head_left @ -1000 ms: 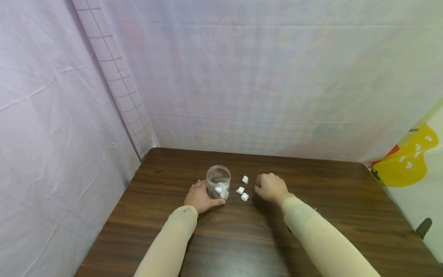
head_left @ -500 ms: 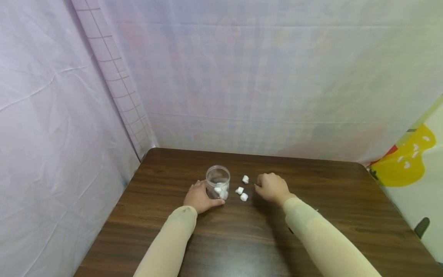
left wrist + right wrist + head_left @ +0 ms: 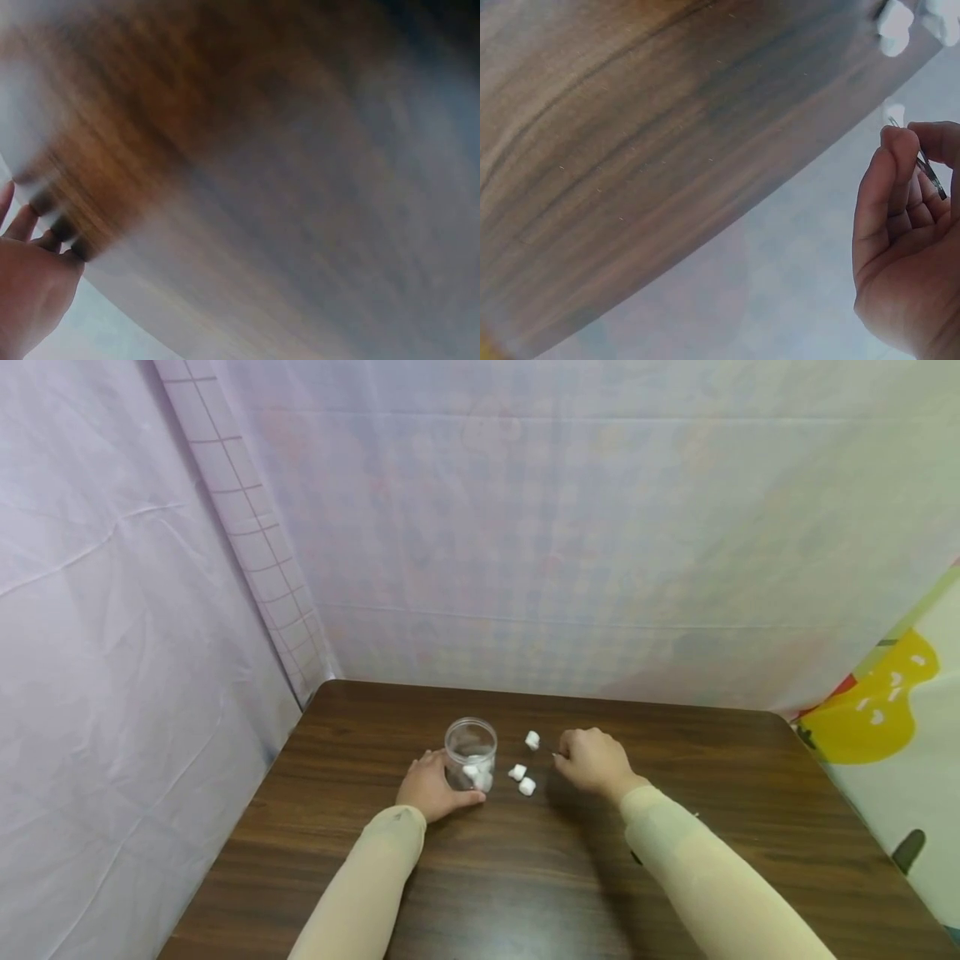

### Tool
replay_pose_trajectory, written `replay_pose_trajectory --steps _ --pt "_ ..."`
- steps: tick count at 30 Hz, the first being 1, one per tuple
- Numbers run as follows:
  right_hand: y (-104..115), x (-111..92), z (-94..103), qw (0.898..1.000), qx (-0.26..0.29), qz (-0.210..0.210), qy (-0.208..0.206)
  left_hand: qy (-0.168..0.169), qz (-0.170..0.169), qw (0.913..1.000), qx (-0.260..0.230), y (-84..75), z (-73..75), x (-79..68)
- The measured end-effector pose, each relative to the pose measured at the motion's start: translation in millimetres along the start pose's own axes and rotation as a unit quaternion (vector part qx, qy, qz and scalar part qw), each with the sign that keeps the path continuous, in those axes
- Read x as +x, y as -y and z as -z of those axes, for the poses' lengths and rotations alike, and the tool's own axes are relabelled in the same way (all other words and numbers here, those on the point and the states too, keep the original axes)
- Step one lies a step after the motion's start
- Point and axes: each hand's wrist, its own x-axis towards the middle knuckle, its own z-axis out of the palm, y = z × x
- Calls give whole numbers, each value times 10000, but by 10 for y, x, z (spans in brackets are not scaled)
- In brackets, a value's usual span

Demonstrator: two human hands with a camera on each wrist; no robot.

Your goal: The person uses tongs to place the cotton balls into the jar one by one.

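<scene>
Leftward, tweezers (image 3: pixel 933 179) in the right fingers (image 3: pixel 876 199) point toward a white cube (image 3: pixel 532 740).

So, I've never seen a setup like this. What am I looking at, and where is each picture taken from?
These are simply a person's two bare hands. The wide view comes from a camera worn on the head, looking forward and down; the others come from one on each wrist.

At the brown table, the left hand holds a clear, open jar with white pieces inside. The right hand pinches a thin tool, its tip by one white piece; whether it grips that piece, I can't tell. Two loose pieces lie beside the jar.
</scene>
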Motion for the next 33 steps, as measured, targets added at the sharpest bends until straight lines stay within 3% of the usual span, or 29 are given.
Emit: replay_pose_trajectory --steps 5,17,26,33 --pt "84 18 116 9998 131 75 -121 19 9 10000 40 -6 9 2" --pt "409 63 380 9946 297 750 -647 40 43 10000 31 -30 20 -8" --pt "659 53 525 9906 351 1092 -745 40 51 10000 62 -44 32 -9" --pt "781 53 532 9878 185 1374 -707 102 82 9999 44 -62 44 -12"
